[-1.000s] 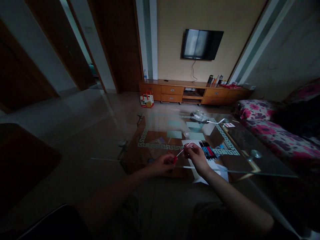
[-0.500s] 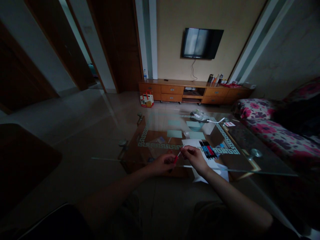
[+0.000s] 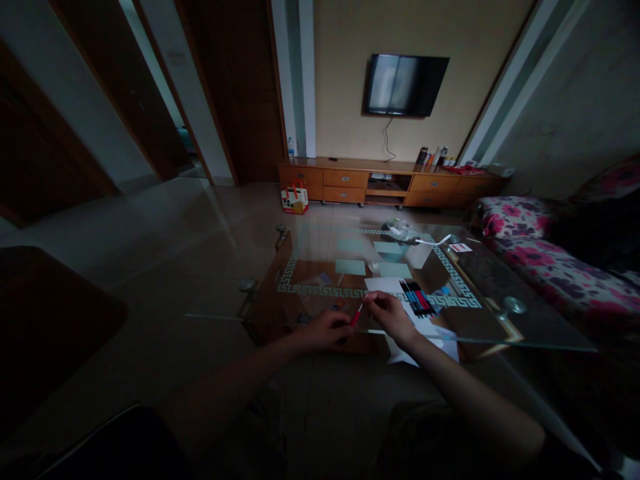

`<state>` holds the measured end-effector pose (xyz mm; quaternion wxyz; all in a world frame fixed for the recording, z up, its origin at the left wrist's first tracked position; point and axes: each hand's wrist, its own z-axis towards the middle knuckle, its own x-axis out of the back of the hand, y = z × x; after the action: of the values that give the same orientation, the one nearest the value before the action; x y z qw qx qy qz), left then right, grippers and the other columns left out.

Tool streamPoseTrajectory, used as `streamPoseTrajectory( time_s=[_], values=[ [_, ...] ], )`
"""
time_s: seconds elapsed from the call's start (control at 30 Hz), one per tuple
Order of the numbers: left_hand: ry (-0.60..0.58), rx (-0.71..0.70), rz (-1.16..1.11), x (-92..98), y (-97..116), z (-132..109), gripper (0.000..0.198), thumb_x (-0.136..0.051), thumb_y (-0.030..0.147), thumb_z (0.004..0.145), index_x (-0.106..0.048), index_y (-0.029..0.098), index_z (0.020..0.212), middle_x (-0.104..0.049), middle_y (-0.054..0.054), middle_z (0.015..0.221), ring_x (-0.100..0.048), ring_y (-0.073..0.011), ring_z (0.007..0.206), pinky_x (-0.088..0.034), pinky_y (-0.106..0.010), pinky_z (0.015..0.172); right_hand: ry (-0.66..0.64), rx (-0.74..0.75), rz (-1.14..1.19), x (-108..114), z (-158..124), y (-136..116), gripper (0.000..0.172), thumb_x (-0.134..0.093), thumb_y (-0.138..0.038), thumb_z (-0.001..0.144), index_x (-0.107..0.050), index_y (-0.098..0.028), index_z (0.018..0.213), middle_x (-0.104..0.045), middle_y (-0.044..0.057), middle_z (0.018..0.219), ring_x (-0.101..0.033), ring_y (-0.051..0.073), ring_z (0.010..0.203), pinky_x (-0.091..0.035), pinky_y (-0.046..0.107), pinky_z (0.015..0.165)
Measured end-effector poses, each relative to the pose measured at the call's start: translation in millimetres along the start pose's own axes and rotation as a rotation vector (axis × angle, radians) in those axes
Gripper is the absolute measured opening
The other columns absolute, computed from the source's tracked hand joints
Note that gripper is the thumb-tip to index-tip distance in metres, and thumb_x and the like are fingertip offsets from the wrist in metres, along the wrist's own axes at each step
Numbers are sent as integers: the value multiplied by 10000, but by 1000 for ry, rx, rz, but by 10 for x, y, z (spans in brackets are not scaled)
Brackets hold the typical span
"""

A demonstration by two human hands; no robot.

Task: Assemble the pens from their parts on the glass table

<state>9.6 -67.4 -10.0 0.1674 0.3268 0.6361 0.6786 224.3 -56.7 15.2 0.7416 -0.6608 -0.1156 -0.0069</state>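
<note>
Over the near edge of the glass table (image 3: pixel 320 233), my left hand (image 3: pixel 325 331) is closed around a slim red pen barrel (image 3: pixel 355 317), which slants up to the right. My right hand (image 3: pixel 391 316) pinches a thin pale stick, seemingly a pen refill (image 3: pixel 363 301), at the barrel's upper end. Much of the refill is hidden by the barrel and fingertips. To the right of my right hand, a row of black, blue and red pens (image 3: pixel 416 298) lies on white paper (image 3: pixel 385 285).
A crumpled clear plastic bag (image 3: pixel 399 229), a white strip (image 3: pixel 434 241) and a small card (image 3: pixel 460 247) lie on the far part of the glass. Beyond stand a gift bag (image 3: pixel 295 199) and a TV cabinet (image 3: pixel 345 179). A flowered sofa (image 3: pixel 565 267) is at right.
Less of the pale refill shows between my hands, and more of the red barrel is visible. My left fingers have shifted slightly on it; my right hand has hardly moved.
</note>
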Motion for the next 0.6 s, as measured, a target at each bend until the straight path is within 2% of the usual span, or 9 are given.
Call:
streamPoseTrajectory(
  time_s=[0.2, 0.6],
  values=[
    [30, 27, -89, -45, 33, 1, 353, -601, 456, 887, -675, 122, 975, -639, -37, 784, -566, -121, 654, -430, -226, 612, -33, -14, -10, 47, 11, -27, 364, -647, -525, 813, -664, -162, 813, -571, -14, 635, -466, 111, 570, -354, 236, 530],
    [35, 50, -104, -37, 26, -12, 332, -607, 452, 878, -652, 129, 944, -621, -23, 775, -571, -114, 639, -439, -217, 584, -60, -5, -10, 0, -1, -39, 391, -674, -554, 777, -665, -163, 779, -595, -6, 673, -487, 124, 602, -362, 245, 555]
  ],
)
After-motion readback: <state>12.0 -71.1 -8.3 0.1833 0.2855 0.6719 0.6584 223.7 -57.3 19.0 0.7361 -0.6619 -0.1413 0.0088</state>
